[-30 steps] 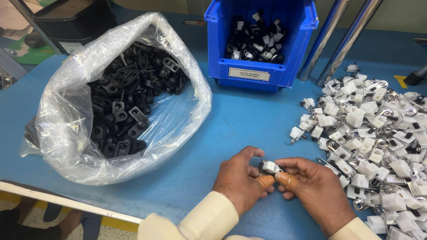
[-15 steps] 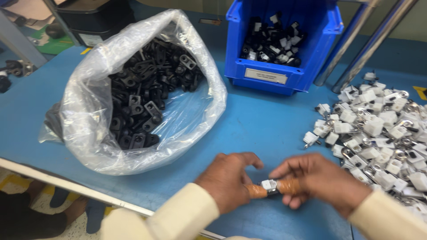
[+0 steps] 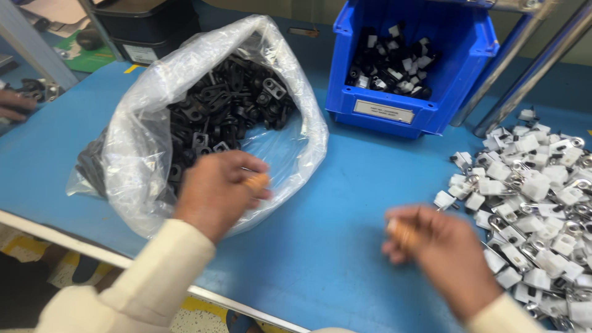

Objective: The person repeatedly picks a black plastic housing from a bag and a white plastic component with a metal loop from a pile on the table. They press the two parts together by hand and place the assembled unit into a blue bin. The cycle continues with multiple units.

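My left hand (image 3: pixel 216 191) hovers over the mouth of a clear plastic bag (image 3: pixel 142 154) full of small black plastic parts (image 3: pixel 228 105). Its fingers are curled, with an orange cover on one fingertip, and its back hides what lies under them. My right hand (image 3: pixel 444 253) is blurred, low over the blue table (image 3: pixel 345 203) just left of a pile of white clips with metal rings (image 3: pixel 530 197). It also wears an orange fingertip cover. The small white piece held earlier is not visible in either hand.
A blue bin (image 3: pixel 407 80) with mixed black and white parts stands at the back. Two metal tubes (image 3: pixel 524 80) slant beside it. Another person's hand (image 3: pixel 12 105) rests at the far left edge. Dark boxes (image 3: pixel 148 31) sit behind the bag.
My hands were together on a small white piece near the table's front. They have separated: the left moved up over the bag, the right swung toward the white pile.
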`<control>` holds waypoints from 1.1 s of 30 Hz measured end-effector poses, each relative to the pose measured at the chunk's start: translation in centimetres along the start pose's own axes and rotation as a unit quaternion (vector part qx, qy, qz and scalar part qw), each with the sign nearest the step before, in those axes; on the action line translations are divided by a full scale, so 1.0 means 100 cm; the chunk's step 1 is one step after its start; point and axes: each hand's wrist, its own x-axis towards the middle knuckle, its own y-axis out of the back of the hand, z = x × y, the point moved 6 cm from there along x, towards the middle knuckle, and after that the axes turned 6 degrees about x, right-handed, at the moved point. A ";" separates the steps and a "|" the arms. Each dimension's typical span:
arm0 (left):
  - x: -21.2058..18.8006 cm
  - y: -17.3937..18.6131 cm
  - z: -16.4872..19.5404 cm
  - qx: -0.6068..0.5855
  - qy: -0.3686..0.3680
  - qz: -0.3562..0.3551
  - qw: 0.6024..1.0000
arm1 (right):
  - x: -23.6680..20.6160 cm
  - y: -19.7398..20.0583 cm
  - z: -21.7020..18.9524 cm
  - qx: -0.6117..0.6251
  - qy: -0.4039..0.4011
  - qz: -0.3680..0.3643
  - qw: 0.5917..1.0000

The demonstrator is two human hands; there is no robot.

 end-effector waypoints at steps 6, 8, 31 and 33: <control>0.030 0.046 0.007 0.292 -0.079 0.121 0.946 | -0.042 0.006 0.054 -0.105 -0.116 0.027 0.987; 0.042 0.043 0.004 0.389 -0.027 0.091 0.916 | -0.044 0.007 0.057 -0.090 -0.141 0.034 0.985; 0.041 -0.028 0.007 -0.124 0.063 -0.025 0.990 | 0.012 0.031 -0.043 -0.511 0.153 0.165 0.830; 0.032 -0.062 -0.002 -0.212 0.106 -0.084 0.968 | 0.021 0.029 -0.039 -0.546 0.095 0.165 0.816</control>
